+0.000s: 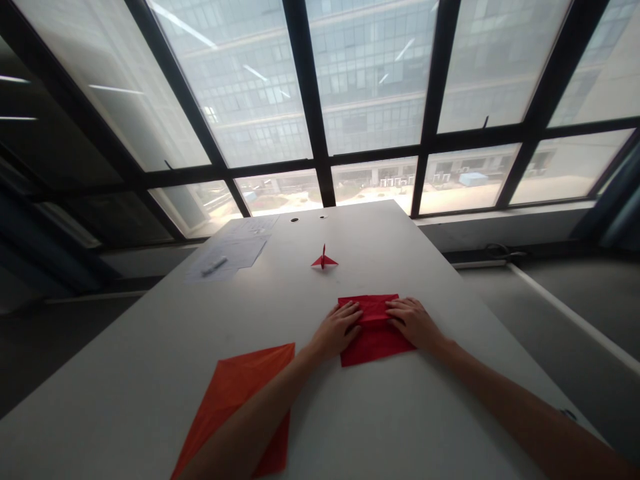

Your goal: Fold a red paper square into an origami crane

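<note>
A red sheet of paper (376, 343) lies flat on the white table (400, 413), with crease lines running across it. On its left edge rests my left hand (339, 329), fingers stretched out over the paper and pointing right. My right hand (413, 323) lies on the right side of the same sheet, its fingers extended towards the left. The thumbs are partly hidden. Beyond the sheet stands a small folded red paper crane (324, 261) with spread wings. Under my left forearm is an orange-red stack of paper (240, 380), partly covered by the arm.
Printed white sheets (245, 243) lie at the far left of the table, with a white marker-like stick (215, 265) on them. Two round holes pierce the tabletop near its far end. Large windows (370, 80) with dark frames rise behind the table.
</note>
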The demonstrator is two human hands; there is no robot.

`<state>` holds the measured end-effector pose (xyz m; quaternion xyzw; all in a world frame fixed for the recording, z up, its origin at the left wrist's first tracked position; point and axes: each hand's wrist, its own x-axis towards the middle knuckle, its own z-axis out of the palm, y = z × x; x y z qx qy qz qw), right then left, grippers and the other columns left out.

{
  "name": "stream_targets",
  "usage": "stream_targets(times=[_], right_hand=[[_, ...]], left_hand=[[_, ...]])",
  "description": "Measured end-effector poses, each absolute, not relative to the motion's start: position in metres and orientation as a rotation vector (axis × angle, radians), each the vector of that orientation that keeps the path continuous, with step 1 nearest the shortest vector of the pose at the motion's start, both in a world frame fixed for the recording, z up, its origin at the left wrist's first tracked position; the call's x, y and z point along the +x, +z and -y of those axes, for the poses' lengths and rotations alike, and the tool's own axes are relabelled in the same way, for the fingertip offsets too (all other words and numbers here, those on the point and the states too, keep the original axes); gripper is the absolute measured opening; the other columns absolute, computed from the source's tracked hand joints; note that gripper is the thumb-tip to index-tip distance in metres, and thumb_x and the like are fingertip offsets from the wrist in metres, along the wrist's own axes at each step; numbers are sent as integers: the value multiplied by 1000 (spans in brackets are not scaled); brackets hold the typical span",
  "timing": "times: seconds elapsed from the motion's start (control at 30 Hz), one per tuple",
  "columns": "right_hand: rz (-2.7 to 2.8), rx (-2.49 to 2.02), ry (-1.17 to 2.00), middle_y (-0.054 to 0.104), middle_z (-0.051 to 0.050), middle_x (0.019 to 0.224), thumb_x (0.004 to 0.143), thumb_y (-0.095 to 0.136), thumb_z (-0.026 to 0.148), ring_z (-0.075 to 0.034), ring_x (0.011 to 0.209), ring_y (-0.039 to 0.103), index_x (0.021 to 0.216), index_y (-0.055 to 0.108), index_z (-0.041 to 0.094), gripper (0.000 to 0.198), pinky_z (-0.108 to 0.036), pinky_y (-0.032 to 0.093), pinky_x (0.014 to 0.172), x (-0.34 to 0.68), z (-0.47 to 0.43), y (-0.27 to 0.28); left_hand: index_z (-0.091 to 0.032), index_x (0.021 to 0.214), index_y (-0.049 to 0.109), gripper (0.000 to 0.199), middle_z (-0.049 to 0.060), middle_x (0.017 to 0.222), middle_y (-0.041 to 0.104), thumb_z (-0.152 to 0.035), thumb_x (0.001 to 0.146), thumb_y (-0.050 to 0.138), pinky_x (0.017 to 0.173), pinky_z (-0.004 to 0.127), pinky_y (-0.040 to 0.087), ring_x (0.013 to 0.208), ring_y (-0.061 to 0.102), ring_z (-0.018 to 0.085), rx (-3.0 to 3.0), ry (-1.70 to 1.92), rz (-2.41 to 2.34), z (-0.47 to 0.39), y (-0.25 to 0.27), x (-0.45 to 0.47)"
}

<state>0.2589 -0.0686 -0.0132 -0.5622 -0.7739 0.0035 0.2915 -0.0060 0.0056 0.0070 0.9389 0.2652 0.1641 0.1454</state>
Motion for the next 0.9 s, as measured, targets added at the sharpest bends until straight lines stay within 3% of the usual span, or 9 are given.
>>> stream_targets(times=[0.9], right_hand=[[2055,-1516,26,68,-5,124,89,58,23,-27,114,60,107,73,25,23,-49,38,104,258,68,-13]], left_hand=[[-29,143,47,45,5,151,43,-37,99,47,119,49,26,142,37,24,2716,471,-781,-8,3,-7]])
